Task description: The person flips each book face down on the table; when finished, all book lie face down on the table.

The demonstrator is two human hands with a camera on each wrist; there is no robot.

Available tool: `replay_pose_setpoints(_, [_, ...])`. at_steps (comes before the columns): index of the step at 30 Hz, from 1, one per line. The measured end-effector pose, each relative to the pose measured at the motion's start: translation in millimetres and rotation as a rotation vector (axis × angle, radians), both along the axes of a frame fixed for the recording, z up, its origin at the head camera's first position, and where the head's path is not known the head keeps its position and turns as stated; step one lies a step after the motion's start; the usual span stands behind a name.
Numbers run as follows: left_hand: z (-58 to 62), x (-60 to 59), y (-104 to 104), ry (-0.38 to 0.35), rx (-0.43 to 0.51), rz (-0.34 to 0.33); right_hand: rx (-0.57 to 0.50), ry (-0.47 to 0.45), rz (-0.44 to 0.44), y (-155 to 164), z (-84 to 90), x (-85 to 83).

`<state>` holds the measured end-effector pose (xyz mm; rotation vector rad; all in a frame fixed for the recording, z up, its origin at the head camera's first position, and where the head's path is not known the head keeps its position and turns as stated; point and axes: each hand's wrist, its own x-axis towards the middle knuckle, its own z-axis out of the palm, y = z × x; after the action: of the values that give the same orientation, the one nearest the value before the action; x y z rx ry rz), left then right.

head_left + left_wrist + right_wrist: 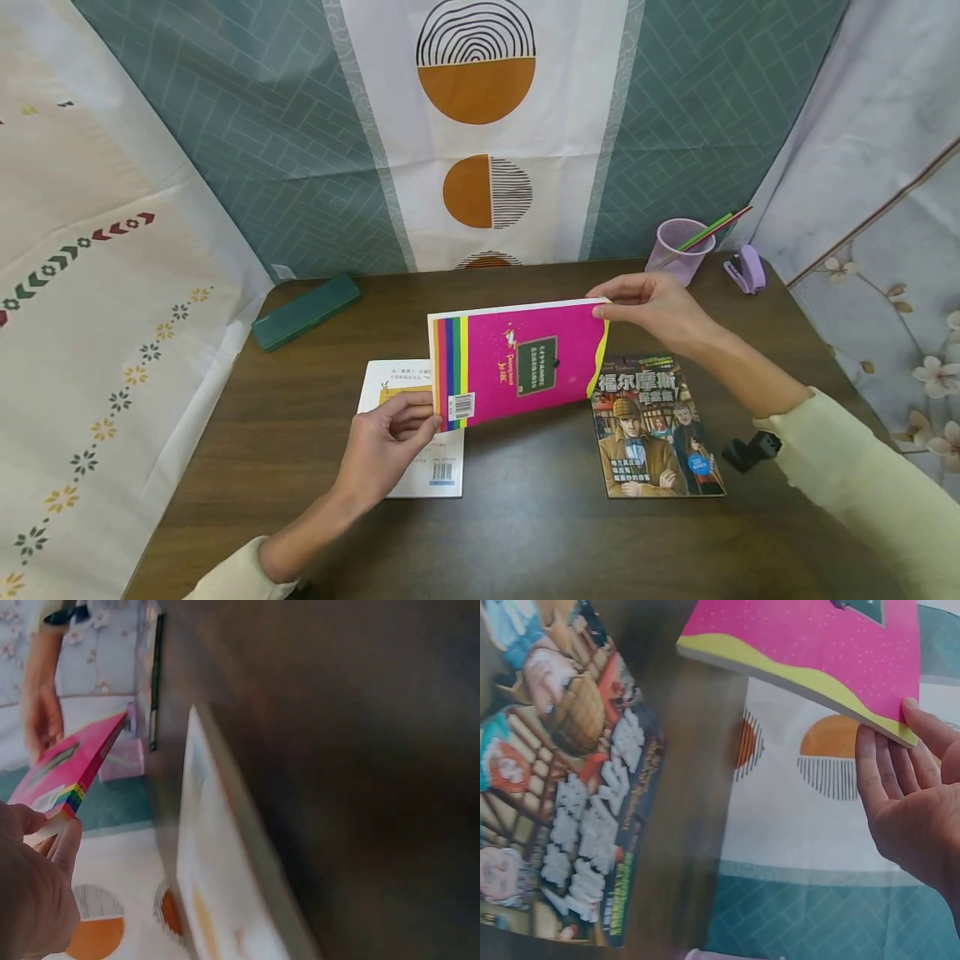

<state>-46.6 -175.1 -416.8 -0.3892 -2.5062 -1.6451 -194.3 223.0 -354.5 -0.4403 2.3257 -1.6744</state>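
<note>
Even bright light, blurred wrist views

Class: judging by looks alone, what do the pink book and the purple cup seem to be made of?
Pink book: paper pages under what looks like a smooth card cover; a pale page edge shows. Purple cup: probably translucent plastic, since light passes through its wall.

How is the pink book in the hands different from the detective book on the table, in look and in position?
The pink book is held off the table, tilted, by the left hand and the right hand; the detective book lies flat on the table, untouched. The pink book's cover is plain pink with a rainbow stripe; the detective book's cover shows drawn figures. Both are closed paperbacks.
</note>
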Motion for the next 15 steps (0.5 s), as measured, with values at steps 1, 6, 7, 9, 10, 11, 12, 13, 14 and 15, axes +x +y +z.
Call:
replay_pose_setpoints(1, [-2.3, 2.1, 2.1, -0.032, 0.011, 0.006, 0.001, 0.003, -0.004, -1.8, 1.4, -0.9])
replay_pose_setpoints(6, [-12.7, 13.0, 13.0, -0.188, 0.058, 0.020, -0.001, 0.024, -0.025, -13.8, 6.9, -6.1])
replay_pose_setpoints(7, [-14.4, 14.9, 14.8, -0.218, 0.065, 0.018, 0.002, 0.031, -0.023, -16.1, 7.6, -7.1])
replay_pose_setpoints(9, [-18.6, 18.3, 18.4, -0.272, 0.102, 0.006, 0.013, 0.040, -0.018, -20.9, 8.4, -9.4])
replay_pose_setpoints(10, [-20.5, 19.7, 20.1, -0.307, 0.131, -0.003, 0.019, 0.043, -0.015, -23.0, 8.3, -10.7])
replay_pose_setpoints(11, [-22.5, 20.9, 21.6, -0.345, 0.159, -0.013, 0.025, 0.049, -0.010, -25.2, 7.6, -12.1])
replay_pose_setpoints(12, [-24.3, 22.3, 23.3, -0.386, 0.194, -0.021, 0.032, 0.052, -0.003, -27.2, 6.5, -13.8])
replay_pose_setpoints(13, [-26.0, 23.4, 25.0, -0.425, 0.228, -0.031, 0.038, 0.054, 0.006, -29.4, 5.0, -15.5])
replay_pose_setpoints(14, [-27.9, 24.6, 26.9, -0.464, 0.264, -0.039, 0.044, 0.054, 0.010, -31.8, 3.0, -17.6])
replay_pose_setpoints(15, [-29.3, 25.5, 28.6, -0.501, 0.292, -0.047, 0.051, 0.053, 0.014, -33.9, 0.7, -19.6])
